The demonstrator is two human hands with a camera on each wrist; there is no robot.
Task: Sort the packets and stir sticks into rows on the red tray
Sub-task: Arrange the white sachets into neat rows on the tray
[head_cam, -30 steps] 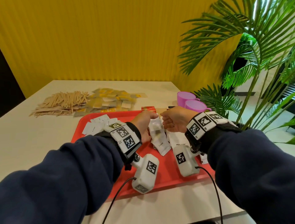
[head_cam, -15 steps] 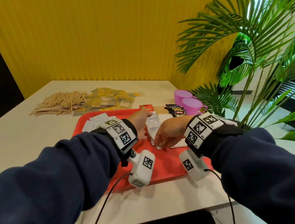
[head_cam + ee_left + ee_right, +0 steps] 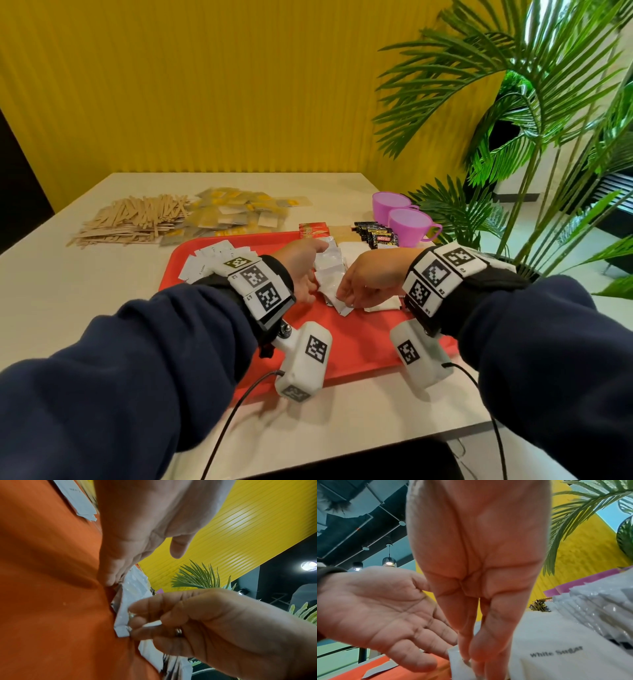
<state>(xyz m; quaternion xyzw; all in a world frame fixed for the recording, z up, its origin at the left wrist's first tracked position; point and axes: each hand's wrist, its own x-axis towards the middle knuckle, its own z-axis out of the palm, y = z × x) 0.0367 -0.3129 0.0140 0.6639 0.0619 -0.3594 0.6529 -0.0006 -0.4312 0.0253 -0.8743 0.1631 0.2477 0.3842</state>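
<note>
The desk (image 3: 51, 291) carries the whole stock: the red tray (image 3: 359, 356) sits at the near edge, square to the person, presumably so both arms reach it without stretching. Beyond its far-left corner lie the unsorted supplies, a heap of wooden stir sticks (image 3: 130, 221) and, just right of it, a pile of yellow packets (image 3: 236, 216); neither is on the tray, so those rows are judged not yet begun. Two pink cups (image 3: 407, 219) stand off the far-right corner beside a short line of dark packets (image 3: 375, 234) and some red packets (image 3: 312, 229) at the tray's far rim.

On the tray, small white packets (image 3: 212, 258) are fanned at the far left. A row of white sachets (image 3: 330, 270) runs near to far through the middle, with packets marked White Sugar (image 3: 556, 654) just right of it.

The left hand (image 3: 301, 265) is flat and relaxed, holding nothing, its edge set against the left side of the sachet row, apparently as a straight-edge. The right hand (image 3: 371, 277) has its fingertips (image 3: 137, 620) pinched on the nearest sachet's corner (image 3: 122, 630), likely to square it against the row
</note>
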